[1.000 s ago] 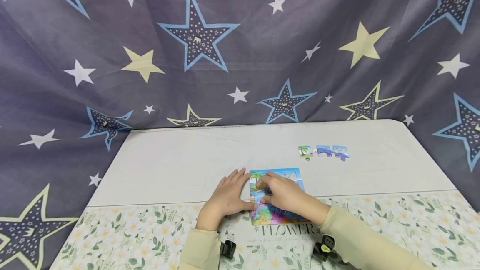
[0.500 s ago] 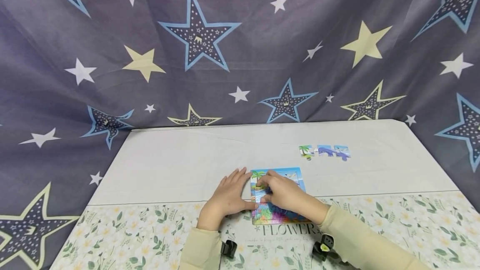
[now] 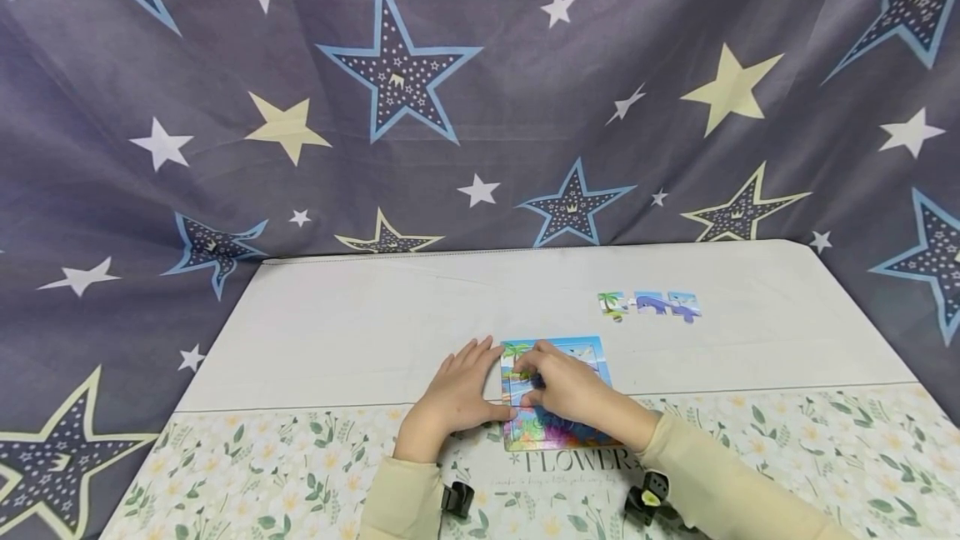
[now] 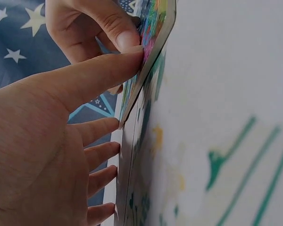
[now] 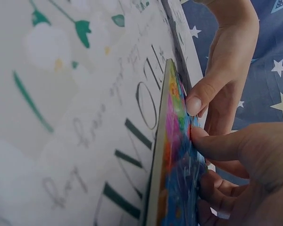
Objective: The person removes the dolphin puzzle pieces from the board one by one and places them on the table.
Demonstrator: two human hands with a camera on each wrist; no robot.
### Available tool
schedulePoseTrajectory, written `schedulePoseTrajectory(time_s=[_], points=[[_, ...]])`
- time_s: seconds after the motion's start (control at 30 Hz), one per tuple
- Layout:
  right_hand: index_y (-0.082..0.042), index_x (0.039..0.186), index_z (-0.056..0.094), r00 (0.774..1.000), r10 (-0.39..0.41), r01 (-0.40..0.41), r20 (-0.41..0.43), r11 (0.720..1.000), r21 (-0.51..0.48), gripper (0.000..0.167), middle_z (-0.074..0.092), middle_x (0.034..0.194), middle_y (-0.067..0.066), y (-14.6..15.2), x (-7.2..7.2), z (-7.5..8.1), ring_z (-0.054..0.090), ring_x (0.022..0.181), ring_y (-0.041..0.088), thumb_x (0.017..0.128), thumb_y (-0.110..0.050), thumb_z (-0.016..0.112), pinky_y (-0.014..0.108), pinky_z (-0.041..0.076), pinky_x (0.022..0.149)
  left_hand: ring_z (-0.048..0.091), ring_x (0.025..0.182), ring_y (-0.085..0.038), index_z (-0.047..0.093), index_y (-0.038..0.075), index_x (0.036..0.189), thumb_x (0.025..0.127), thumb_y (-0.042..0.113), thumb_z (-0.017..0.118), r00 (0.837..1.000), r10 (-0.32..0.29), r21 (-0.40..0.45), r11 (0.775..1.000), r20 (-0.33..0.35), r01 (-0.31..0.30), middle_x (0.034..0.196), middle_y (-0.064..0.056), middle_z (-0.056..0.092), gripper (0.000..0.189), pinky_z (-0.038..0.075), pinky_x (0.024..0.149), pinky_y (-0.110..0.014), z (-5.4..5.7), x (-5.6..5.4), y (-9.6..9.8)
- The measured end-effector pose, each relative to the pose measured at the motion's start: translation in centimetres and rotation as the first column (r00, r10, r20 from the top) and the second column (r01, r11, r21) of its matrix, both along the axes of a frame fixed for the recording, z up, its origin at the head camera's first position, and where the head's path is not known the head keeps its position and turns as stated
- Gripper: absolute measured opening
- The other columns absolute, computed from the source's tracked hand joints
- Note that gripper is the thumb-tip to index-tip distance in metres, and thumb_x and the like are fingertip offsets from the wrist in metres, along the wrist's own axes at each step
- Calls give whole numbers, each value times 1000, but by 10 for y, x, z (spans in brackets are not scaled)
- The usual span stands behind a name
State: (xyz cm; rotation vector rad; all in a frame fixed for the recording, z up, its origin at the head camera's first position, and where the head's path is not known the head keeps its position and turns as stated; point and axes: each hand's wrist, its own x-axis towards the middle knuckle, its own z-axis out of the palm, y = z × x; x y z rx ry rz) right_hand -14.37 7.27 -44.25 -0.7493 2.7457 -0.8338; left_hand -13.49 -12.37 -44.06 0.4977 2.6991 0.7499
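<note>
1. The big word FLOWER (image 3: 577,461) is printed on the table cover (image 3: 352,332), right by the near edge of the picture board (image 3: 551,438). A little flower mark sits at each end.
2. Thin curly writing runs under it, too faint to read for sure.
3. The board lies flat on the cover, in front of the person. It shows a palm tree, blue sea and bright pink and green sea plants.
4. The left hand (image 3: 454,398) has its fingers stretched and spread. Its thumb rests on the board's left edge.
5. The right hand (image 3: 564,386) is over the board with bent fingers, touching it. I can't tell if it pinches a piece.
6. That hand and its sleeve (image 3: 738,482) get in the way, hiding part of the picture and the near right corner.
7. Loose puzzle pieces (image 3: 651,302) lie in a row, behind the board and to the right. They show a palm tree and something purple.
8. Each wrist wears a small black gadget (image 3: 457,499).
9. A dark line splits the flowery near part from the white far part, which reaches back to a starry curtain (image 3: 480,123). White cover stretches wide on both sides of the board.
</note>
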Motion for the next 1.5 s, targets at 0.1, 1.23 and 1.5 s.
schedulePoseTrajectory(time_s=[0.1, 1.23, 1.5], points=[[-11, 110, 69, 1000, -3, 4, 2, 999, -37, 30, 58, 97, -1, 2, 0, 1, 56, 80, 13, 82, -13, 81, 32, 51, 66, 17, 149, -33, 37, 9, 153, 81, 40, 79, 1000, -2, 3, 1000, -2, 2, 162, -12, 25, 89, 11, 120, -56, 0, 0, 0], [-14, 100, 70, 1000, 7, -1, 18, 955, -295, 11, 62, 80, -11, 18, -2, -3, 52, 66, 5, 90, -12, 73, 25, 48, 59, 17, 149, -33, 37, 9, 153, 80, 40, 79, 1000, -3, -14, 1000, -12, 2, 161, -12, 25, 90, 12, 120, -56, -1, 0, 1], [-14, 101, 69, 997, -15, 37, 70, 943, -331, 10, 61, 79, -8, 31, -5, -3, 48, 60, 10, 92, -13, 71, 25, 44, 53, 17, 149, -33, 37, 9, 153, 79, 41, 80, 1000, -2, -10, 1000, -9, 2, 162, -12, 25, 91, 12, 120, -56, 0, 0, 1]])
